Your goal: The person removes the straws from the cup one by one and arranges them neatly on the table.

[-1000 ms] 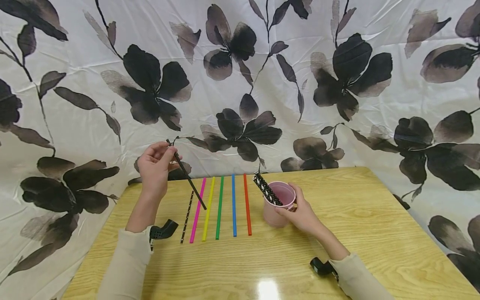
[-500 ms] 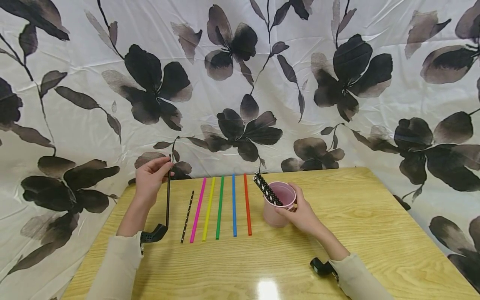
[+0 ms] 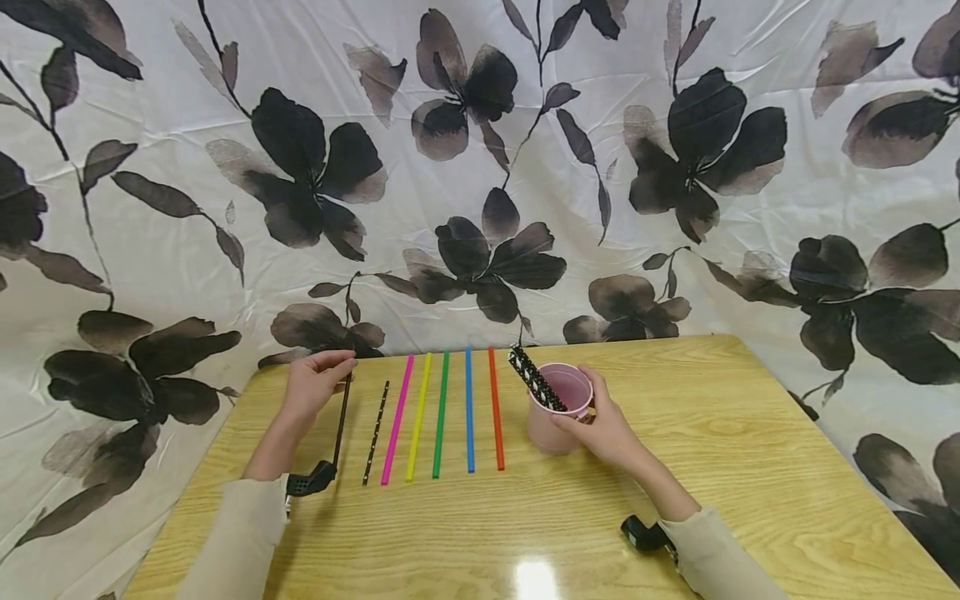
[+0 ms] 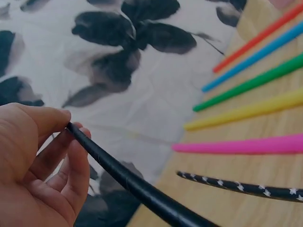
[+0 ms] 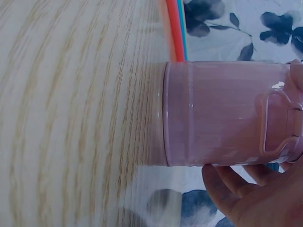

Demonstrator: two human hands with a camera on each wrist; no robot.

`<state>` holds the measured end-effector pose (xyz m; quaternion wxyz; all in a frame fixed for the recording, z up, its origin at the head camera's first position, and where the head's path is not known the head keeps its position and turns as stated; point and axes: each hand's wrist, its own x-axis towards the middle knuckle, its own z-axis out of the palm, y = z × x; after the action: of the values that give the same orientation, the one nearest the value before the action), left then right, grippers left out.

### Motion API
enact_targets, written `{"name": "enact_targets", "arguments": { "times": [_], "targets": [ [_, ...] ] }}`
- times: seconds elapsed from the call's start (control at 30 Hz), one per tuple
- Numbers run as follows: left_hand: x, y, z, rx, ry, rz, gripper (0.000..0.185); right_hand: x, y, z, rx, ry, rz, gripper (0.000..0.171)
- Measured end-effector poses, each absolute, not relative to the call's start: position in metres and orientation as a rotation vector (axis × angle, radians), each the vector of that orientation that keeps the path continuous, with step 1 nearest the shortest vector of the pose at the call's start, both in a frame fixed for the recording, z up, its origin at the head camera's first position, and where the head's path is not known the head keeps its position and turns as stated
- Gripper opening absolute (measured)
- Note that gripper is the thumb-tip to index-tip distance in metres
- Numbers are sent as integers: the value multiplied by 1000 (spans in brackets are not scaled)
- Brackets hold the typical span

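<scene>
My left hand [image 3: 318, 385] pinches the far end of a plain black straw [image 3: 342, 425] between thumb and fingers, left of the row of straws. In the left wrist view the black straw [image 4: 128, 182] slants down from the fingertips. Beside it lies a black straw with white stars [image 3: 377, 433], then pink [image 3: 397, 421], yellow [image 3: 418, 417], green [image 3: 441, 415], blue [image 3: 469, 410] and red [image 3: 496, 408] straws, roughly parallel. My right hand [image 3: 603, 425] grips the pink cup [image 3: 551, 433] around its rim and side. Several black-and-white patterned straws [image 3: 534, 379] lean inside the cup.
The wooden table [image 3: 675, 417] carries everything and ends at the back against a white cloth with dark flowers [image 3: 480, 250]. Small black cameras [image 3: 311, 481] are worn on both wrists. In the right wrist view the cup [image 5: 227, 113] stands on the table.
My left hand swung the black straw from a slant over the row to the left, then lowered it toward the table beside the starred straw. The right hand and cup stayed still.
</scene>
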<state>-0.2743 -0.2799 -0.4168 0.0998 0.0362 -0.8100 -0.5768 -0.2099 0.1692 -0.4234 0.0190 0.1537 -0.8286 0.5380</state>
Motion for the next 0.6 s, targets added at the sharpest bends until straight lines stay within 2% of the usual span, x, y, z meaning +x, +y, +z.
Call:
{"name": "enact_targets", "arguments": {
  "times": [0.6],
  "targets": [
    [-296,-293,-466,-4,-2601,-1702,38,-212,171,-428,506,-2562,1674,86]
  ]
}}
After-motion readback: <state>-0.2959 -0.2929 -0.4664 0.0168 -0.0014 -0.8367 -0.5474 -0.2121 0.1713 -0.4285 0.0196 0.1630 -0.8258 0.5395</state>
